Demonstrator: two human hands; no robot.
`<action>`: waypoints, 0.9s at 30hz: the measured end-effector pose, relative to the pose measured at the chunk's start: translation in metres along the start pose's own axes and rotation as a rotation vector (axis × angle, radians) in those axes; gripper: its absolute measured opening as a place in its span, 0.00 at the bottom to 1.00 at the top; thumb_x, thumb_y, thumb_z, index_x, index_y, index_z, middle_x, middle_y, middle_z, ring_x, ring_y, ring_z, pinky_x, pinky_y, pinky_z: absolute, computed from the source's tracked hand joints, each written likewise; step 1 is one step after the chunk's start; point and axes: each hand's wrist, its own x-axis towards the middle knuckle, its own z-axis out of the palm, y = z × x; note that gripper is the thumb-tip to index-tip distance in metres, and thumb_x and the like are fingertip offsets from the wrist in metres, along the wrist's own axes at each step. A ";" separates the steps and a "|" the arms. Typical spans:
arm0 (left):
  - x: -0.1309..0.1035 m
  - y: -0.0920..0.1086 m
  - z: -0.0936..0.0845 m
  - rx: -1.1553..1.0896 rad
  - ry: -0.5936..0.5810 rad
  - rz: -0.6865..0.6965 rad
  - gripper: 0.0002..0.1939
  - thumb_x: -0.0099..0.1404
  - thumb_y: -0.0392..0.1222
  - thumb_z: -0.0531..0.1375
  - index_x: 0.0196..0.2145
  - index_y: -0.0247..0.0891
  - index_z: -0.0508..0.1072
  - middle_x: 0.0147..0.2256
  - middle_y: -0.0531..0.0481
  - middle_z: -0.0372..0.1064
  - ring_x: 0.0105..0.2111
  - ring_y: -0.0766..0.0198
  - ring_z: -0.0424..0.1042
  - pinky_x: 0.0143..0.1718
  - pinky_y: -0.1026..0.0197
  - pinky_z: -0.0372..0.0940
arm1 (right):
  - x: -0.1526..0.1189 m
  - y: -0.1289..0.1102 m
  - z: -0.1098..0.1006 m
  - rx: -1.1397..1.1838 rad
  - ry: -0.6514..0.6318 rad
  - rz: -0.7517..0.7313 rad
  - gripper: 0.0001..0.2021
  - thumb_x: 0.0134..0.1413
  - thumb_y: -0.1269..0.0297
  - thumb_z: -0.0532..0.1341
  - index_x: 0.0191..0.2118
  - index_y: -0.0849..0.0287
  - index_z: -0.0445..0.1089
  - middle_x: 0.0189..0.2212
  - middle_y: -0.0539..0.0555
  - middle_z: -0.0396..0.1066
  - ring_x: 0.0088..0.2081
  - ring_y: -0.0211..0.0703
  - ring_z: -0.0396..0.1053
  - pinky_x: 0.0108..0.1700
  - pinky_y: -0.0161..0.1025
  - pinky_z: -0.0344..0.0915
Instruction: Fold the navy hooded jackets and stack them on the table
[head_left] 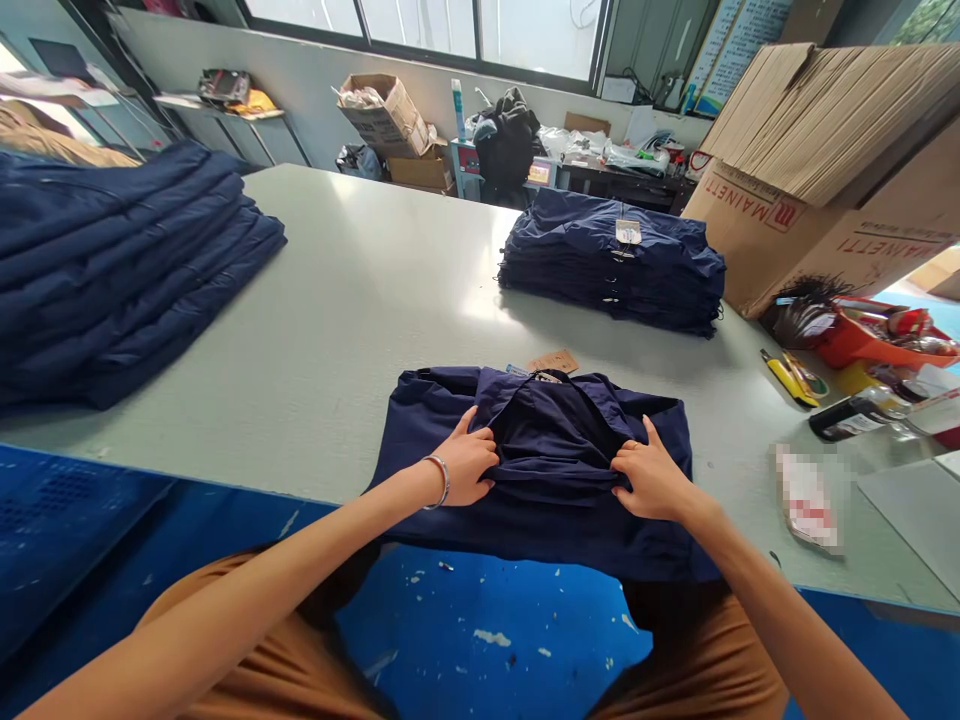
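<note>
A navy jacket (442, 515) lies partly folded at the table's front edge, its lower part hanging over toward my lap. My left hand (469, 460), with a silver bangle at the wrist, pinches the cloth left of the neck opening. On the other side, my right hand (651, 472) grips the matching edge, fingers curled into the fabric. Between the two hands the cloth is stretched in loose horizontal folds. A brown paper tag (553, 362) sticks out behind the collar.
Folded navy garments (611, 260) are stacked at the back, and a larger navy pile (112, 270) stands at left. Along the right side are a cardboard box (757, 235), an orange basket (862, 345), a yellow cutter (789, 378) and a dark bottle (851, 415).
</note>
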 end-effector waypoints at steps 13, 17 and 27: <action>0.010 -0.020 -0.015 -0.143 0.150 -0.047 0.05 0.56 0.37 0.59 0.30 0.42 0.74 0.34 0.53 0.74 0.47 0.55 0.70 0.67 0.34 0.34 | 0.014 0.019 -0.012 0.095 0.267 0.054 0.05 0.48 0.70 0.59 0.25 0.54 0.68 0.27 0.47 0.72 0.44 0.47 0.68 0.68 0.70 0.26; 0.000 -0.032 -0.017 -0.159 0.226 -0.083 0.04 0.55 0.37 0.58 0.29 0.43 0.73 0.35 0.52 0.75 0.48 0.53 0.69 0.65 0.35 0.41 | 0.006 0.030 -0.014 -0.001 0.264 0.016 0.05 0.46 0.70 0.60 0.24 0.54 0.68 0.44 0.51 0.75 0.56 0.55 0.62 0.68 0.71 0.26; 0.003 -0.039 -0.006 -0.499 0.529 -0.423 0.09 0.56 0.48 0.61 0.30 0.40 0.74 0.41 0.45 0.75 0.43 0.54 0.73 0.48 0.49 0.69 | 0.015 0.049 0.007 0.427 0.425 0.232 0.02 0.49 0.64 0.57 0.29 0.54 0.63 0.41 0.56 0.76 0.43 0.48 0.72 0.52 0.51 0.64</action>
